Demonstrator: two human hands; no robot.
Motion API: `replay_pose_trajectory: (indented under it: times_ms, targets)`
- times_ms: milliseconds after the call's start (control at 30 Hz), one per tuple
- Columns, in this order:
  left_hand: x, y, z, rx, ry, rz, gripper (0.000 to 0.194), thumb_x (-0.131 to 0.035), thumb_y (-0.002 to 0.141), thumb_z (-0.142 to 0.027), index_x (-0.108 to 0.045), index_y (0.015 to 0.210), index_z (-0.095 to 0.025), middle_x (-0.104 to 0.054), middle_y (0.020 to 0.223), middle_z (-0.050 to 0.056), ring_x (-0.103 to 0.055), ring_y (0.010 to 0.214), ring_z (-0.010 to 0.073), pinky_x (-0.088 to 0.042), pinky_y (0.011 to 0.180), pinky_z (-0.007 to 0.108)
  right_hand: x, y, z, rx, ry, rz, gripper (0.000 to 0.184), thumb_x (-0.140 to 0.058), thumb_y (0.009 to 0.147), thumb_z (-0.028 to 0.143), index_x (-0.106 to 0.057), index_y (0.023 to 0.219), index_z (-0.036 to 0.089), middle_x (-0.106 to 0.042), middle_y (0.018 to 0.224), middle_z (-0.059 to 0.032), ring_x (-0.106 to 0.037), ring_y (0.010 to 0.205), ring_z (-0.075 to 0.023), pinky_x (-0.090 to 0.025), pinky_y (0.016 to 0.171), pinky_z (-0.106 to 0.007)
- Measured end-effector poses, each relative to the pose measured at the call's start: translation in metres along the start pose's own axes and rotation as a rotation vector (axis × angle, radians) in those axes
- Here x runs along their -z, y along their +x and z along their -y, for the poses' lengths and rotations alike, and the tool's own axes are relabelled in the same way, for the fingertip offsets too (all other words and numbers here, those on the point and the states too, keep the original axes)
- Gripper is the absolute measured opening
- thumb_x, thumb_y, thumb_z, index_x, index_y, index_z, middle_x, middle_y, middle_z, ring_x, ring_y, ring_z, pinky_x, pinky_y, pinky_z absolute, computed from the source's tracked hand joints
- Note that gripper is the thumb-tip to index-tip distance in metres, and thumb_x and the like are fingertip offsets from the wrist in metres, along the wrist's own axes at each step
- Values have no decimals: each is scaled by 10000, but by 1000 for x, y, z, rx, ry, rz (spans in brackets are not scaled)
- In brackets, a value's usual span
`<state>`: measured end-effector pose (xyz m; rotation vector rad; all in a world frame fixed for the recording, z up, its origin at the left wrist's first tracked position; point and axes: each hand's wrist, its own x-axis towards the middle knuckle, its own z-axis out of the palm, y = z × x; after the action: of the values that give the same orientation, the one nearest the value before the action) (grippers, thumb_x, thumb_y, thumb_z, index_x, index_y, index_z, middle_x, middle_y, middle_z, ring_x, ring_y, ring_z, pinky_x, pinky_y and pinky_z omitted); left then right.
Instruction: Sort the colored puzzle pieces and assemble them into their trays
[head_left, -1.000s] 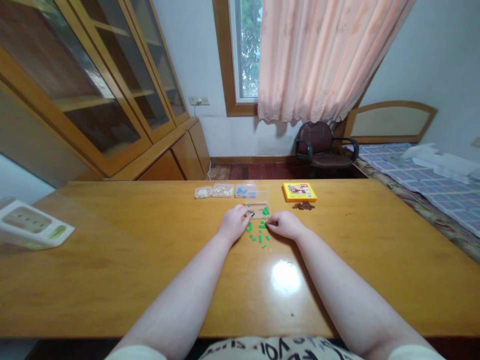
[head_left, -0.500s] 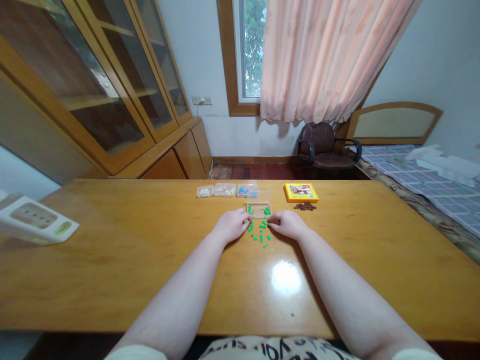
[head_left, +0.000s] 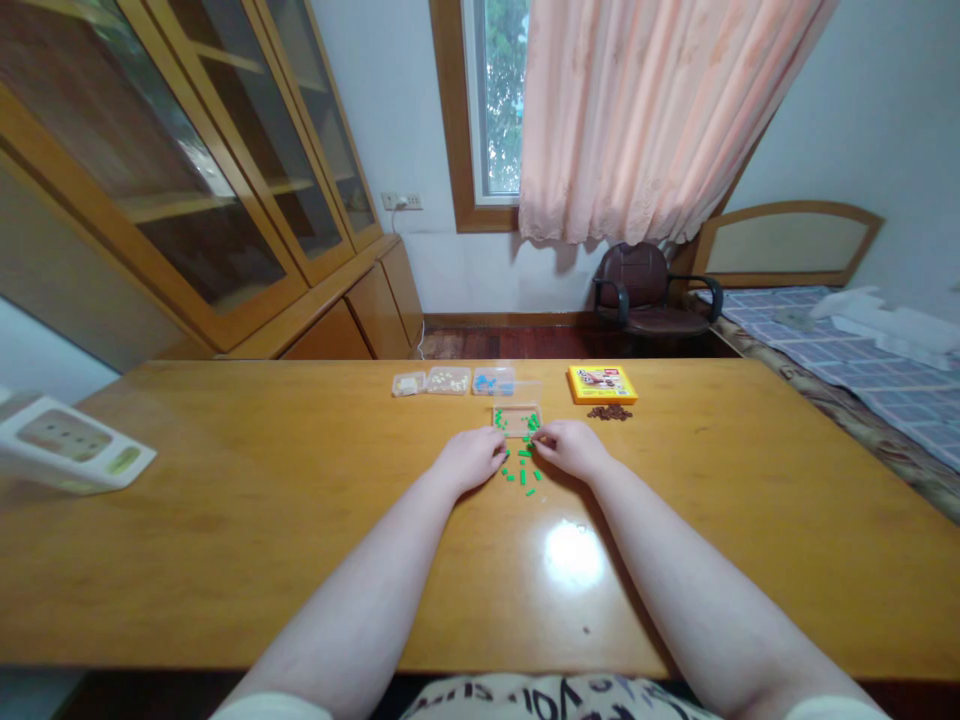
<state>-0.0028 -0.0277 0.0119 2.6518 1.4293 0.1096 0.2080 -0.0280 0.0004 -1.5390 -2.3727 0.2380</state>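
"Starting with the bench (head_left: 262,480), what surrounds the tray (head_left: 515,424)?"
"The left hand (head_left: 472,460) by its near-left corner, fingers curled; the right hand (head_left: 574,448) by its near-right corner, fingertips nearly together. Whether either grip holds anything, I can't tell."
"The yellow box (head_left: 602,384)?"
"Beyond the tray, rightward."
"And the green pieces (head_left: 523,478)?"
"Some inside the tray, others scattered on its near side."

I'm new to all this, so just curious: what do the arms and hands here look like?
They are a person's. The left hand and right hand wear no gloves, and no watch or cable shows at the wrists. Whitish sleeves leave the forearms bare; the pale shirt has dark lettering.
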Motion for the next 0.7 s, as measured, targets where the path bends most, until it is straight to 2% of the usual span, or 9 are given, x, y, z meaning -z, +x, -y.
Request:
replay_pose_trajectory:
  times_ms: [100, 200, 367, 567, 700]
  targets:
    - [0, -1, 0, 2, -9, -23, 171, -478, 852, -317, -612, 919, -234, -630, 957, 34, -609, 816, 185, -466, 713, 278, 0, 0, -2, -35, 28, -46, 229, -516, 827, 345, -711, 839, 225, -671, 712, -21, -562, 650, -126, -341, 590, -221]
    - [0, -2, 1, -7, -24, -39, 207, -500, 843, -325, -588, 1016, -254, -618, 1025, 32, -608, 867, 192, -469, 737, 284, 0, 0, -5, -28, 48, 10, 243, -520, 827, 385, -713, 882, 250, -677, 721, -9, -564, 637, -124, -339, 573, -221]
    - [-2, 0, 0, -5, -34, -21, 158, -491, 845, -294, -610, 935, -240, -623, 994, 26, -604, 863, 184, -467, 736, 273, 1, -1, -4, 11, -26, 107, 223, -522, 823, 367, -716, 888, 277, -713, 832, -8, -616, 738, -148, -367, 621, -225]
    - [-1, 1, -1, 10, -54, -3, 155, -483, 844, -277, -612, 899, -213, -623, 956, 43, -599, 838, 174, -464, 734, 264, 4, -1, 6, 32, -114, 124, 212, -510, 828, 313, -709, 830, 240, -714, 837, -36, -626, 749, -156, -375, 638, -226]
    - [-2, 3, -1, 17, -80, -54, 155, -485, 848, -269, -615, 911, -214, -624, 960, 42, -598, 854, 176, -463, 756, 269, 2, -1, 5, 52, -92, 90, 195, -523, 820, 303, -705, 822, 234, -711, 827, -36, -621, 732, -153, -372, 632, -226]
